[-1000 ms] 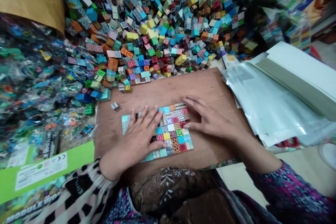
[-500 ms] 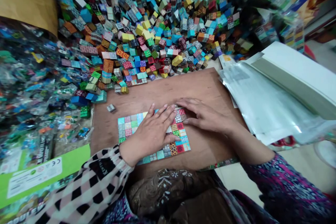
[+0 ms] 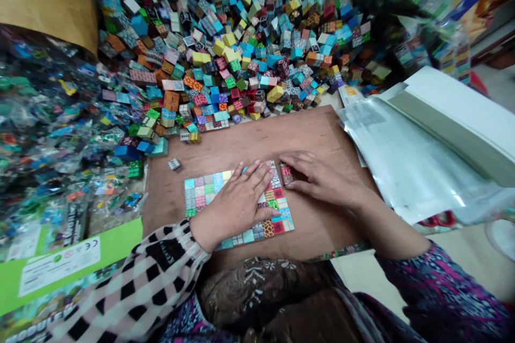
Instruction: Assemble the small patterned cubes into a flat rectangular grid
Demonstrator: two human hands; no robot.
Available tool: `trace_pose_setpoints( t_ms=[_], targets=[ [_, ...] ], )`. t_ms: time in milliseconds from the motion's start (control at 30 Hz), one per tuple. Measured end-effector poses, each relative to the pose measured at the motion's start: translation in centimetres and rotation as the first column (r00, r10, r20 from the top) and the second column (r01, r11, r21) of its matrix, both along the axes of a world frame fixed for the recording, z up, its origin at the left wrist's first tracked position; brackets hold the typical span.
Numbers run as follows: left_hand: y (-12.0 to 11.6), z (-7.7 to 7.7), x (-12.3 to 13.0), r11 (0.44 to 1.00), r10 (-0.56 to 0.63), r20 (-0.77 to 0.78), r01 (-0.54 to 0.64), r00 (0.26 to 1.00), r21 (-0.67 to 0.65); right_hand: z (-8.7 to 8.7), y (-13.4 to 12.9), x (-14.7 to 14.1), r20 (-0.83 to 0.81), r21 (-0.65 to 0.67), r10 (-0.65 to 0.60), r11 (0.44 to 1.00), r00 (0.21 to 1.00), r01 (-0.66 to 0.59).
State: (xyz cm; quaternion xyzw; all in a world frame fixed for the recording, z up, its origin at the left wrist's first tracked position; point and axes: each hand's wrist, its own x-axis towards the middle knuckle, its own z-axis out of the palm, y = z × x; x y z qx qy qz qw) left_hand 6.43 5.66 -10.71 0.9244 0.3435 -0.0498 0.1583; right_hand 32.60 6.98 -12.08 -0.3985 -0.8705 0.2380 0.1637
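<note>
On the wooden board lies a flat rectangle of small patterned cubes [image 3: 200, 191], packed edge to edge in many colours. My left hand [image 3: 237, 201] rests flat across it, fingers spread, hiding much of its middle. Just past the rectangle's upper right corner is a red brick-patterned block [image 3: 286, 173], separated from it by a narrow gap. Fingers and thumb of my right hand [image 3: 311, 176] close around that block from the right. A lone grey patterned cube [image 3: 174, 164] sits on the board to the upper left.
A large heap of patterned cubes [image 3: 225, 48] covers the area behind the wooden board [image 3: 325, 134]. Small bagged pieces [image 3: 52, 118] pile up at left, above a green printed package [image 3: 120, 238]. Clear plastic sleeves [image 3: 386, 155] and a white box [image 3: 462, 112] lie at right.
My right hand has drawn the red brick-patterned block slightly right, away from the cube rectangle, opening a gap. My left hand stays flat on the rectangle. The view has shifted a little.
</note>
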Motion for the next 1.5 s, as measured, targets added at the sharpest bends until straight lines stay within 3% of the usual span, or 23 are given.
trace_pose_setpoints(
  t_ms=[167, 267, 433, 667, 967, 1100, 1300, 1500],
  targets=[
    [0.1, -0.1, 0.1, 1.0, 0.005, 0.001, -0.005, 1.0, 0.004, -0.4, -0.9, 2.1, 0.06, 0.084, -0.139, 0.988, 0.989, 0.133],
    [0.1, -0.3, -0.1, 1.0, -0.008, 0.016, 0.008, 1.0, 0.022, 0.3, -1.7, 2.1, 0.042, 0.159, -0.2, 0.969, 0.979, 0.191],
    [-0.9, 0.1, -2.0, 0.988, 0.062, 0.074, -0.072, 0.995, 0.136, 1.7, -2.6, -1.0, -0.001, 0.175, -0.168, 0.97, 0.986, 0.166],
    [-4.7, 0.0, -6.5, 0.942, 0.154, 0.042, -0.16, 0.987, 0.295, 1.0, -2.8, -6.4, 0.211, 0.173, -0.099, 0.983, 0.972, 0.062],
    [-5.6, -1.3, -7.3, 0.946, 0.235, 0.014, -0.232, 0.972, 0.226, -1.1, -3.1, -8.3, 0.257, 0.155, -0.038, 0.988, 0.966, -0.003],
    [-5.5, -1.3, -8.1, 0.95, 0.24, 0.089, -0.253, 0.967, 0.184, -1.1, -3.4, -7.9, 0.221, 0.193, -0.057, 0.981, 0.974, 0.014],
    [-6.2, -2.1, -9.7, 0.864, 0.454, 0.188, -0.482, 0.871, 0.144, -0.5, -4.7, -8.5, 0.199, 0.216, -0.077, 0.976, 0.977, 0.033],
    [-6.3, -2.0, -8.8, 0.873, 0.458, 0.118, -0.471, 0.881, 0.125, -1.0, -5.5, -10.3, 0.263, 0.182, -0.033, 0.983, 0.964, -0.016]
  ],
)
